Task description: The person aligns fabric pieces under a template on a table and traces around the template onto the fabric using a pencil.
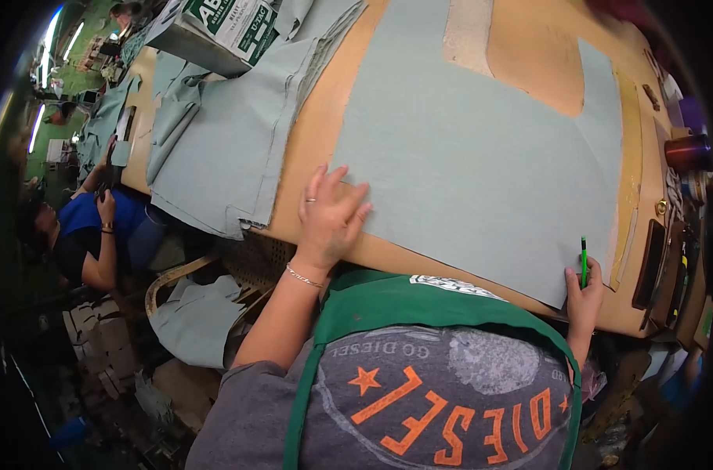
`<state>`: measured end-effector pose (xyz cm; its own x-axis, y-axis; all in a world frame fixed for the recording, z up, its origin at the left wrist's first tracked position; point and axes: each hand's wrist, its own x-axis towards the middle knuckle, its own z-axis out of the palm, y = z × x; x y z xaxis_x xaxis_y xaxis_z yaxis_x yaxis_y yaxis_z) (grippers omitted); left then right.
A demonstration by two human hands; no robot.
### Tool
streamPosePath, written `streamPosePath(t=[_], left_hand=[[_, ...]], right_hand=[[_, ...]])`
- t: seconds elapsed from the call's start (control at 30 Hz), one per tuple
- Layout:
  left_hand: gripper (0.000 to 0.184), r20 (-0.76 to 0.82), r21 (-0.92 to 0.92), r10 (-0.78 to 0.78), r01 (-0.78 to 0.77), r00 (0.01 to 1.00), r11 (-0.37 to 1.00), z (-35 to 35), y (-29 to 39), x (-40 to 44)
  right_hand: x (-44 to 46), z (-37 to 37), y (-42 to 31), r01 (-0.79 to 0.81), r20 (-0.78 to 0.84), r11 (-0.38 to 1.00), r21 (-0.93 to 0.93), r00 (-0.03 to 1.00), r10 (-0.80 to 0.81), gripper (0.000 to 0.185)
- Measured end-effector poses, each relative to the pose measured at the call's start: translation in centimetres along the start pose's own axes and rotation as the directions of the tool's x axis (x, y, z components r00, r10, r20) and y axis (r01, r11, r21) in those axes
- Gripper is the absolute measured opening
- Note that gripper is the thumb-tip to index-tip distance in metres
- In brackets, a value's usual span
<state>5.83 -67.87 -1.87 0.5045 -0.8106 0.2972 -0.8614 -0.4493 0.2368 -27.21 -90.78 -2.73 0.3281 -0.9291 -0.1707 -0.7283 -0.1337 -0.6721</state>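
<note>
A large piece of pale blue-green fabric [482, 164] lies flat on the tan table before me. My left hand [331, 217] rests at its left edge, fingers spread, with the fingertips touching or just over the cloth. In my right hand [584, 294], at the near right corner of the fabric, is a green pencil [584, 270] with a dark upper end. The hand's lower fingers are partly hidden.
Stacked fabric pieces [223, 157] lie to the left, with a printed metal can [231, 31] behind them. Along the right run a yellow strip [629, 172] and a dark block [648, 262]. A chair [192, 313] holds cloth. Another person [98, 227] sits at far left.
</note>
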Motion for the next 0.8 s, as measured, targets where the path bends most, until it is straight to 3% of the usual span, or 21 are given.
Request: streamPosePath(t=[0.13, 0.23, 0.27, 0.33, 0.43, 0.47, 0.53, 0.63, 0.73, 0.77, 0.8], left_hand=[[0.021, 0.029, 0.079, -0.066, 0.064, 0.997, 0.995, -0.6, -1.2, -0.8], [0.023, 0.011, 0.1, -0.091, 0.089, 0.996, 0.991, -1.1, -3.5, -0.9], [0.024, 0.005, 0.065, -0.104, 0.103, 0.995, 0.992, -1.2, -3.6, -0.3], [0.025, -0.039, 0.01, -0.024, 0.024, 0.999, 1.0, -1.1, -2.7, 1.5], [0.037, 0.024, -0.164, 0.121, -0.116, 0.992, 0.98, 1.1, 0.8, 4.8], [0.042, 0.117, -0.147, 0.146, -0.128, 0.982, 0.981, 1.8, 2.3, 5.8], [0.054, 0.301, -0.089, 0.156, -0.135, 0.941, 0.987, 2.6, 6.2, 7.5], [0.069, 0.407, -0.062, 0.178, -0.168, 0.896, 0.984, 4.4, 7.8, 8.0], [0.074, 0.392, -0.039, 0.192, -0.192, 0.9, 0.981, 4.9, 7.8, 7.9], [0.075, 0.392, -0.047, 0.201, -0.199, 0.898, 0.979, 4.9, 7.8, 7.8], [0.076, 0.39, -0.053, 0.206, -0.202, 0.897, 0.978, 4.9, 7.8, 7.9]], right_hand=[[-0.1, 0.0, 1.0, 0.141, -0.056, 0.986, -0.086, 0.988, -0.146, 0.031], [0.0, -1.7, 0.8, 0.003, 0.009, 0.992, 0.125, 1.0, -0.004, 0.029], [0.8, -2.6, 2.2, 0.036, -0.091, 0.993, 0.116, 0.996, -0.026, 0.029], [1.8, -5.0, 0.3, -0.033, -0.274, 0.997, 0.075, 0.96, 0.052, 0.029], [6.2, -6.3, 3.3, 0.017, -0.481, 0.997, -0.074, 0.875, -0.051, 0.028], [7.6, -5.9, 3.6, 0.023, -0.535, 0.987, -0.156, 0.838, -0.104, 0.03], [10.2, -5.4, 4.4, -0.029, -0.451, 0.945, -0.325, 0.883, -0.128, 0.034], [12.1, -5.1, 4.4, -0.147, -0.472, 0.968, -0.203, 0.881, 0.035, 0.037], [13.4, -5.7, 5.0, -0.161, -0.459, 0.968, -0.194, 0.887, 0.056, 0.035], [13.8, -6.5, 5.1, -0.183, -0.311, 0.979, 0.09, 0.928, 0.203, 0.033], [14.1, -7.6, 4.8, -0.237, -0.119, 0.903, 0.357, 0.948, 0.296, 0.031]])
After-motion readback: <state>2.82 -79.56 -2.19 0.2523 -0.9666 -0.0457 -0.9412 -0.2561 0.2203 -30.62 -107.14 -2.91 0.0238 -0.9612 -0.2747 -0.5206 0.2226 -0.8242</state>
